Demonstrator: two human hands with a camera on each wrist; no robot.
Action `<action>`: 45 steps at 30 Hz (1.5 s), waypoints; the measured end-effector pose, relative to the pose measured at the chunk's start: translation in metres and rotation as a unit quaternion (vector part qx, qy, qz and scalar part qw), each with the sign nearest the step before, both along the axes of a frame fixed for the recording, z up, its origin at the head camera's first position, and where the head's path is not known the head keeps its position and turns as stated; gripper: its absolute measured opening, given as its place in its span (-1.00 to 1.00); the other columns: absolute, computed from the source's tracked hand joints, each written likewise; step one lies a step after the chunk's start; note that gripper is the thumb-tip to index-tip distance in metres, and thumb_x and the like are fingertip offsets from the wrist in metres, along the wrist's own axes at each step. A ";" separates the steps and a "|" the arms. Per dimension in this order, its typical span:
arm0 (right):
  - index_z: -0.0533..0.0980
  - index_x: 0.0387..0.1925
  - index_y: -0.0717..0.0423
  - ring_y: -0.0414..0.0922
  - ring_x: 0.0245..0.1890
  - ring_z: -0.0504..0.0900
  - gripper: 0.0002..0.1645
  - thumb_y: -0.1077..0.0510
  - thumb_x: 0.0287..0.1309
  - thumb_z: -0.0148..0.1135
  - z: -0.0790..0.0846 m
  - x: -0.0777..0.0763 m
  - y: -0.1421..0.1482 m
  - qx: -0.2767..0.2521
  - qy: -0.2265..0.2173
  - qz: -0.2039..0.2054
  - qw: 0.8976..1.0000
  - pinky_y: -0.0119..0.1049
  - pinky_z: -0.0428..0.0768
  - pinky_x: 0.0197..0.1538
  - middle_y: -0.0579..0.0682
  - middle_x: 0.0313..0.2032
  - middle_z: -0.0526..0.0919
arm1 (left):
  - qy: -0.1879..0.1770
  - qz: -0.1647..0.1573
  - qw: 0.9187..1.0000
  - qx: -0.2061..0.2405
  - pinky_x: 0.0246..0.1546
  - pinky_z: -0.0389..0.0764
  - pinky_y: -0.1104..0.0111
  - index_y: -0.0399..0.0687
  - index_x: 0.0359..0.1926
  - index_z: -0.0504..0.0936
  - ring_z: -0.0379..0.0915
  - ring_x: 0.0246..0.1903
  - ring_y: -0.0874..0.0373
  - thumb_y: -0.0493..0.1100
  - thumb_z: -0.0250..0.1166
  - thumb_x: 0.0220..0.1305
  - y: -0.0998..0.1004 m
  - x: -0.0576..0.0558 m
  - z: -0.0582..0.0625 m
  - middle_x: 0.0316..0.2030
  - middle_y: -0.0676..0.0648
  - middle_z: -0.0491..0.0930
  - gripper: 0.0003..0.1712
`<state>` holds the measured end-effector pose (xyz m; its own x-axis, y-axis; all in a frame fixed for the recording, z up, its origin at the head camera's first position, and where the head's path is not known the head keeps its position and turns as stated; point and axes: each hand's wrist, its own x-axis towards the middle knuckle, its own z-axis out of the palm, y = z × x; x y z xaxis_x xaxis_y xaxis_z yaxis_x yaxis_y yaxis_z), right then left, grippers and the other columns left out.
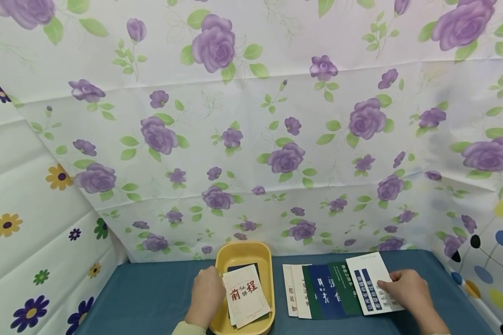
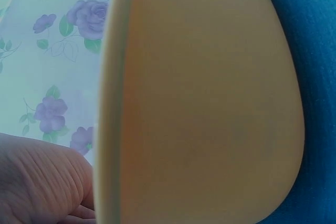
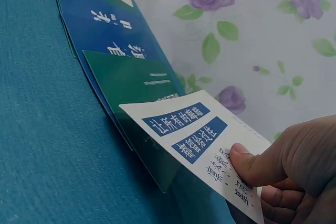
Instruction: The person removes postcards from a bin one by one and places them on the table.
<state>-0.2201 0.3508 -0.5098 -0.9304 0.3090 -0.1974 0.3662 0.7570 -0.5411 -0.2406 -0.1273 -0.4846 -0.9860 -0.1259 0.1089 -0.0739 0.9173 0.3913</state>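
Observation:
My right hand (image 1: 410,289) pinches the right edge of a white card (image 1: 370,284) printed with two blue strips of white lettering. In the right wrist view the thumb (image 3: 244,163) lies on the card's face, with the other fingers beneath. The card's left edge overlaps a green card (image 3: 126,80), and its near end is raised off the table. My left hand (image 1: 207,294) grips the left rim of a yellow plastic tray (image 1: 269,265), fingers curled and mostly hidden. Inside the tray lie a cream card with red lettering (image 1: 246,298) and darker cards under it.
Left of the held card, a blue card (image 1: 324,293) and cream cards (image 1: 291,293) overlap in a row. They lie on a blue-green cloth-covered table (image 1: 151,298). A flowered sheet (image 1: 251,139) hangs behind, with patterned sheets at both sides.

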 end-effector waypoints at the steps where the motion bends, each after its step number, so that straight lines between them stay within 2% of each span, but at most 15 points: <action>1: 0.49 -0.12 0.41 0.21 -0.25 0.51 -0.10 -0.32 -0.22 0.38 0.000 0.000 -0.001 0.000 0.001 0.002 1.000 -0.05 0.49 -0.36 0.29 -0.20 0.55 | -0.001 0.000 1.000 0.000 -0.72 0.45 0.33 -0.27 -0.46 0.49 0.47 -0.63 0.11 -0.39 0.16 0.12 0.000 0.000 0.000 -0.62 -0.08 0.44 -0.96; 13: 0.50 -0.13 0.40 0.21 -0.25 0.51 -0.13 -0.31 -0.20 0.38 -0.008 -0.005 -0.005 0.010 0.010 0.020 1.000 -0.04 0.50 -0.35 0.28 -0.22 0.56 | 0.021 -0.007 1.000 -0.003 -0.72 0.44 0.28 -0.24 -0.49 0.48 0.47 -0.64 0.06 -0.38 0.18 0.08 0.000 0.000 -0.001 -0.63 -0.10 0.43 -0.94; 24: 0.51 -0.17 0.40 0.11 -0.31 0.54 -0.19 -0.25 -0.21 0.41 -0.014 -0.010 -0.009 0.014 0.019 0.011 1.000 -0.06 0.50 -0.36 0.25 -0.25 0.57 | 0.009 0.000 1.000 0.001 -0.71 0.44 0.29 -0.23 -0.49 0.46 0.47 -0.63 0.08 -0.39 0.19 0.08 -0.001 0.001 -0.002 -0.63 -0.09 0.42 -0.92; 28: 0.52 -0.20 0.37 0.01 -0.41 0.54 -0.27 -0.20 -0.19 0.42 -0.016 -0.011 -0.012 0.019 0.016 0.000 1.000 -0.09 0.50 -0.41 0.20 -0.32 0.57 | 0.010 0.000 1.000 -0.003 -0.71 0.43 0.29 -0.24 -0.49 0.47 0.47 -0.63 0.07 -0.39 0.19 0.09 0.000 0.000 -0.001 -0.62 -0.09 0.42 -0.93; 33: 0.54 -0.31 0.32 -0.12 -0.56 0.50 -0.44 -0.09 -0.15 0.43 -0.019 -0.010 -0.018 0.016 0.015 -0.017 1.000 -0.17 0.46 -0.50 0.04 -0.48 0.56 | 0.013 -0.003 1.000 -0.003 -0.71 0.43 0.30 -0.24 -0.48 0.48 0.47 -0.62 0.06 -0.39 0.18 0.10 0.000 0.000 -0.002 -0.62 -0.09 0.43 -0.94; 38: 0.56 -0.34 0.31 -0.09 -0.55 0.49 -0.47 -0.08 -0.16 0.43 -0.023 -0.009 -0.021 0.039 0.036 -0.021 0.998 -0.14 0.45 -0.47 0.03 -0.51 0.57 | 0.014 -0.006 1.000 -0.001 -0.72 0.43 0.29 -0.24 -0.49 0.48 0.48 -0.63 0.05 -0.40 0.17 0.09 -0.001 0.000 -0.003 -0.63 -0.09 0.43 -0.93; 42: 0.56 -0.34 0.32 -0.01 -0.47 0.53 -0.48 -0.06 -0.17 0.44 -0.024 -0.010 -0.025 0.057 0.041 -0.036 0.997 -0.04 0.46 -0.38 0.12 -0.45 0.58 | 0.018 -0.006 1.000 -0.001 -0.73 0.43 0.28 -0.23 -0.51 0.48 0.48 -0.63 0.05 -0.40 0.18 0.08 -0.001 -0.001 -0.003 -0.63 -0.09 0.43 -0.92; 45: 0.54 -0.30 0.36 0.10 -0.39 0.54 -0.39 -0.09 -0.22 0.46 -0.026 -0.011 -0.028 0.069 0.038 -0.046 0.996 0.03 0.46 -0.33 0.23 -0.37 0.57 | 0.011 -0.005 1.000 0.000 -0.72 0.43 0.28 -0.23 -0.50 0.48 0.47 -0.63 0.06 -0.40 0.18 0.09 -0.001 0.000 -0.003 -0.63 -0.09 0.43 -0.92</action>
<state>-0.2306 0.3230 -0.5363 -0.9079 0.4122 -0.0764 0.3985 0.7919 -0.4627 -0.2410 -0.1282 -0.4873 -0.9846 -0.1155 0.1310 -0.0554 0.9179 0.3930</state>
